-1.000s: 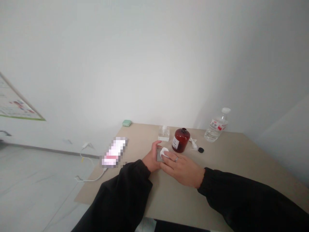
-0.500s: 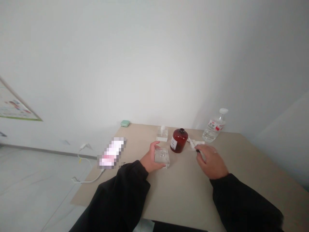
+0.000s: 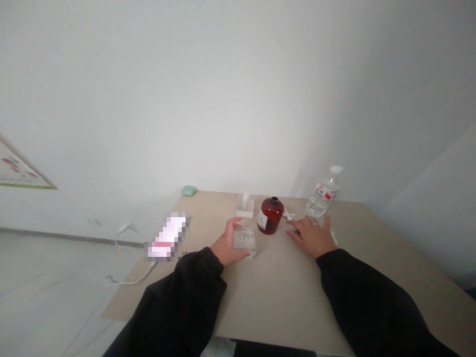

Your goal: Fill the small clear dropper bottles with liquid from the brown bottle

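Note:
My left hand is wrapped around a small square clear glass bottle on the table, with a round opening in its top. My right hand is low over the table with its fingers spread. A small dark spot shows between its thumb and fingers; I cannot make out what it is. White tissue-like material peeks out beside that hand. Between my hands stands an uncapped brown bottle with a white label. Behind it lies a thin white piece, partly hidden.
Another square clear bottle with a white top stands at the back. A water bottle is at the back right. To the left lie a blurred-out phone with a white cable and a green case. The wall borders the table.
My right hand has gone from a bent-finger grasp to spread fingers, covering more of the white tissue. My left hand still holds the glass bottle. The whole view has shifted slightly.

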### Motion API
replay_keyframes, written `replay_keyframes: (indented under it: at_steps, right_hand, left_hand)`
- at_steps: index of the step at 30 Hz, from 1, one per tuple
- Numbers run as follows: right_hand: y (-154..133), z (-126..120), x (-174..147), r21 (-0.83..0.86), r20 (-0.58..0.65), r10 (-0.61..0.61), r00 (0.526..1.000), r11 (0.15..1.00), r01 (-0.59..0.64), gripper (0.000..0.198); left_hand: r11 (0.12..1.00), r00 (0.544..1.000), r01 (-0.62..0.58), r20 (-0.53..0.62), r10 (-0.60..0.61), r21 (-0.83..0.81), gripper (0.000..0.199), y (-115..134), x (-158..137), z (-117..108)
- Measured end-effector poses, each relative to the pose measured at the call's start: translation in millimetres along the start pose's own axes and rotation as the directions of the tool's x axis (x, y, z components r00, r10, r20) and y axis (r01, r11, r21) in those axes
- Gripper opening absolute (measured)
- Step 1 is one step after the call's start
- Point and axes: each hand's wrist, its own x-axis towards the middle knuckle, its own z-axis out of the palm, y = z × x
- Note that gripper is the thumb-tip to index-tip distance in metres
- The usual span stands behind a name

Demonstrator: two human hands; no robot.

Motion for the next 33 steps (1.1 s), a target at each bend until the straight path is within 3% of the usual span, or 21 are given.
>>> replay_keyframes:
  at_steps: [3, 7, 10, 12, 17, 20, 23, 25, 30, 33]
  right_hand:
    - [-7, 0, 8, -0.033, 0.006, -0.045, 0.999, 0.998, 0.045, 0.022]
    - [-1, 0, 10, -0.058, -0.033, 0.046, 0.998, 0.997, -0.048, 0.027]
    - [8, -8, 4, 0.054, -0.137, 0.193, 0.972, 0.981, -0.187, 0.031]
    - [9, -20, -2, 0.223, -0.204, 0.245, 0.948, 0.954, -0.199, 0.037]
    - [-22, -59, -15, 0.633, -0.311, 0.394, 0.865, 0.765, -0.121, 0.033]
    - [-54, -69, -16, 0.814, -0.229, 0.368, 0.901, 0.581, -0.03, 0.032]
    - [-83, -67, -7, 0.882, -0.133, 0.222, 0.966, 0.472, 0.013, 0.032]
    - [-97, -62, 2, 0.877, -0.1, 0.148, 0.984, 0.481, 0.017, 0.03]
    - [-119, -58, 19, 0.772, -0.017, 0.049, 0.999, 0.636, -0.018, 0.025]
    - [-124, -61, 22, 0.751, -0.005, 0.02, 1.0, 0.661, -0.009, 0.024]
  left_hand:
    - [1.0, 1.0, 0.004, 0.008, -0.005, 0.008, 0.1, 2, 0, -1]
    - [1.0, 1.0, 0.005, 0.011, -0.005, 0.011, 0.1, 3, 0, -1]
    - [1.0, 1.0, -0.004, 0.006, 0.004, 0.004, 0.1, 2, 0, -1]
    - [1.0, 1.0, -0.017, 0.007, 0.017, -0.008, 0.1, 1, 0, -1]
    - [1.0, 1.0, -0.027, 0.006, 0.027, -0.016, 0.1, -1, 0, -1]
    - [1.0, 1.0, -0.008, 0.006, 0.008, -0.008, 0.1, 0, 0, -1]
    - [1.0, 1.0, -0.014, -0.008, 0.014, -0.02, 0.101, 2, 0, 0]
    - [0.999, 1.0, -0.025, -0.018, 0.025, -0.021, 0.101, 2, 0, 0]
    - [0.999, 0.999, -0.027, -0.023, 0.026, -0.017, 0.1, 5, 0, -1]
    - [0.999, 1.0, -0.027, -0.015, 0.027, -0.028, 0.1, 5, 0, -1]
